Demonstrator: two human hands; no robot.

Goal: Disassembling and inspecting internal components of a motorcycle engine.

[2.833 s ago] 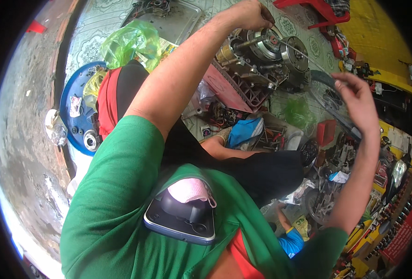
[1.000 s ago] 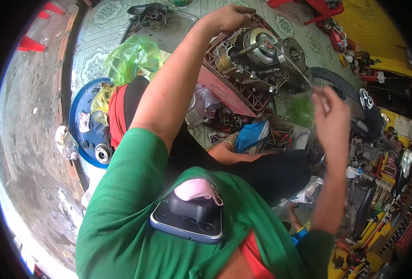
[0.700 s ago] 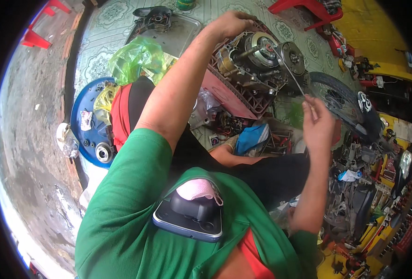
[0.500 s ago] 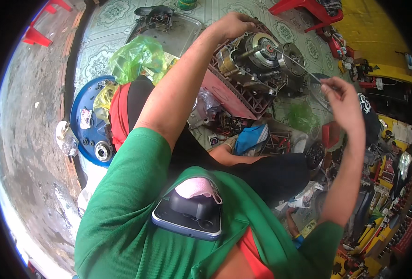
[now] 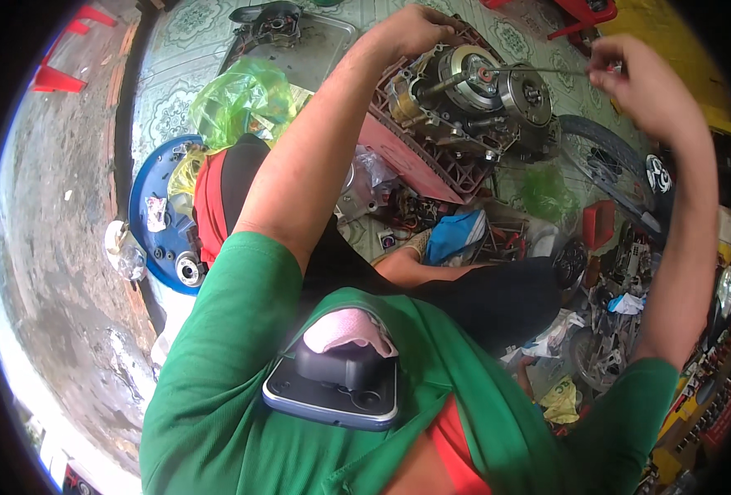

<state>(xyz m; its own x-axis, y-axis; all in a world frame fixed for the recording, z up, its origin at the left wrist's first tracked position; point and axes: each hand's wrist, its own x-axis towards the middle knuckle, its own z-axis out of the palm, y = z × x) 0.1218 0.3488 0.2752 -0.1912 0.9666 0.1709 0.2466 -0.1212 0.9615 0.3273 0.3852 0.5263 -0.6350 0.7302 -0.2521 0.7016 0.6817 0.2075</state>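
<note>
A motorcycle engine (image 5: 431, 99) with bare round clutch and rotor parts lies on a pink-red plastic crate (image 5: 419, 169). My left hand (image 5: 415, 35) grips the engine's far left edge, its fingertips partly hidden. My right hand (image 5: 642, 87) is closed around the outer end of a long thin metal wrench (image 5: 559, 71). The wrench's other end meets the centre of the round hub (image 5: 470, 78). Beside that hub is a second round metal drum (image 5: 524, 97).
A blue round tray (image 5: 155, 239) with small parts stands at the left, near a green plastic bag (image 5: 242, 103). A metal tray (image 5: 320, 54) holds a casing behind it. A wheel (image 5: 609, 161), a red bin (image 5: 598, 223) and scattered tools lie at the right. Red stools stand farther back.
My right hand has swung up and away to the right, turning the wrench from a downward slant to nearly level. My left hand stays on the engine.
</note>
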